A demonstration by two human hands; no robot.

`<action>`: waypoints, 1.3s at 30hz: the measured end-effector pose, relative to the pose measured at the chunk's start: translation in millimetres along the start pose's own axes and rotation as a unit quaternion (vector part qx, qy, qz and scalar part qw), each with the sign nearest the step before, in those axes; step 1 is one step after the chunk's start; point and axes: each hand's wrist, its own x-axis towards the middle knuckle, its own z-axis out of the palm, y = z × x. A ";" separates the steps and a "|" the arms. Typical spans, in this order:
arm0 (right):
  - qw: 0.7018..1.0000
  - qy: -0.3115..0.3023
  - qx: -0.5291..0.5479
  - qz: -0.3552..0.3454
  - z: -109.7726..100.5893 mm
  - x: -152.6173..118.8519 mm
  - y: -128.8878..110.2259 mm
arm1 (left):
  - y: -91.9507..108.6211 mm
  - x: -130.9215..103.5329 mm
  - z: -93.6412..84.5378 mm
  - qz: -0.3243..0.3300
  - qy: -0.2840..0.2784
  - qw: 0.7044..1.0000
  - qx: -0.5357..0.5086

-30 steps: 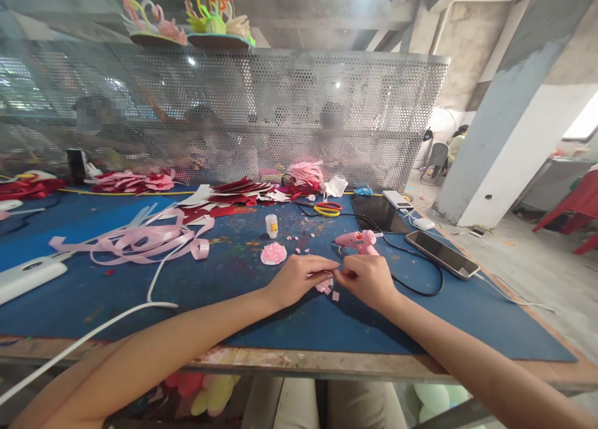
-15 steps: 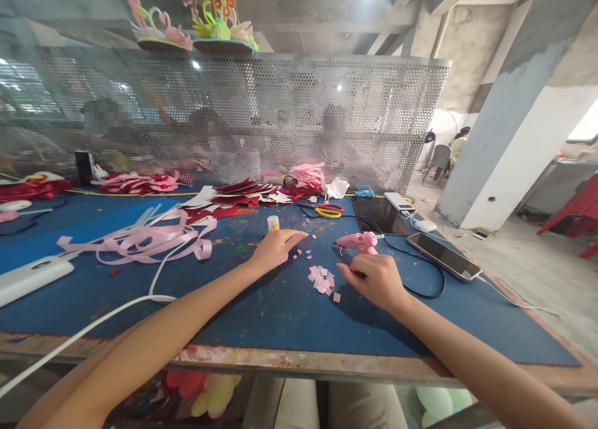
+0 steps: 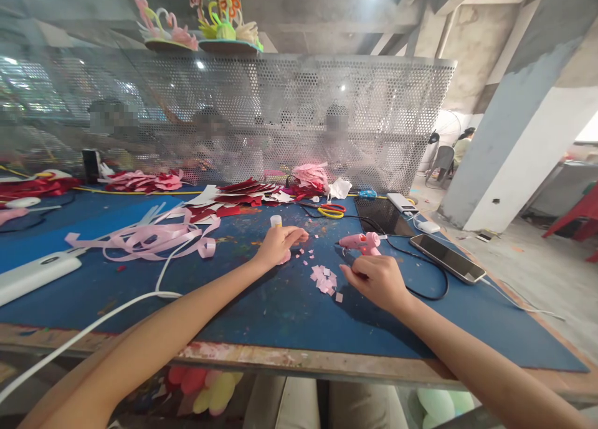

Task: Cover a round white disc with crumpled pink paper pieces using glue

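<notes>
My left hand hovers low over the blue mat, its fingers bent forward to the right and partly pressed together. A bit of pink shows under its palm; what it is stays hidden. Close behind this hand stands a small white-capped glue stick. Tiny pink scraps are scattered off its fingertips. My right hand is curled closed, with the index finger a little forward and nothing visible in it. Just beyond it lies a pink glue gun. Between my hands is a pile of pink square pieces.
Pink ribbon lies tangled at left beside a white power strip and cable. Red sheets and scissors are farther back. A phone and black cord lie at right. A perforated metal screen closes off the back.
My left hand has turned slightly, its fingers now bent more, and pink shows beneath it. My right hand has barely moved. The whole view has shifted a little.
</notes>
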 end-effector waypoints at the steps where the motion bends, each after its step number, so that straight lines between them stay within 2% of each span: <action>1: 1.000 0.001 0.000 0.000 -0.2 0.1 -0.2 | 2.3 -0.9 -0.3 0.001 0.007 1.000 0.002; 4: 1.000 0.002 0.001 -0.002 -0.9 0.0 -0.8 | 10.0 -1.5 -5.3 0.041 0.085 0.995 0.032; 7: 1.000 0.000 0.002 -0.004 -1.6 -0.3 -1.1 | 9.6 3.8 -17.1 0.138 0.256 0.952 0.099; 8: 1.000 0.000 0.001 -0.005 -1.8 -0.3 -1.2 | 6.2 6.6 -21.9 0.147 0.295 0.938 0.113; 10: 1.000 0.002 0.001 -0.008 -2.2 -0.2 -1.2 | -5.0 12.5 -31.6 0.111 0.321 0.932 0.125; 11: 1.000 0.002 0.001 -0.010 -2.4 -0.2 -1.2 | -12.1 15.3 -36.1 0.068 0.315 0.939 0.119; 12: 1.000 0.001 0.001 -0.011 -2.7 -0.2 -1.2 | -19.7 17.7 -40.0 0.011 0.282 0.954 0.103; 14: 1.000 -0.001 0.000 -0.012 -3.3 -0.4 -1.2 | -34.6 21.2 -45.9 -0.094 0.170 0.980 0.035; 17: 1.000 0.003 -0.001 -0.015 -4.1 -1.5 -1.1 | -52.1 23.7 -49.8 -0.110 0.103 0.989 -0.003; 21: 1.000 0.001 0.002 -0.022 -4.7 -3.0 -0.8 | -62.5 24.0 -49.5 -0.106 0.070 0.991 -0.037; 24: 1.000 -0.002 0.001 -0.029 -4.9 -3.6 -0.4 | -63.5 23.1 -48.3 -0.104 0.061 0.991 -0.063; 31: 1.000 -0.001 -0.005 -0.027 -4.4 -4.7 0.2 | -65.5 23.4 -48.7 -0.087 0.094 0.987 -0.100; 39: 0.999 -0.006 -0.006 -0.031 -5.4 -3.5 -0.8 | -69.4 24.7 -46.8 -0.072 0.101 0.986 -0.111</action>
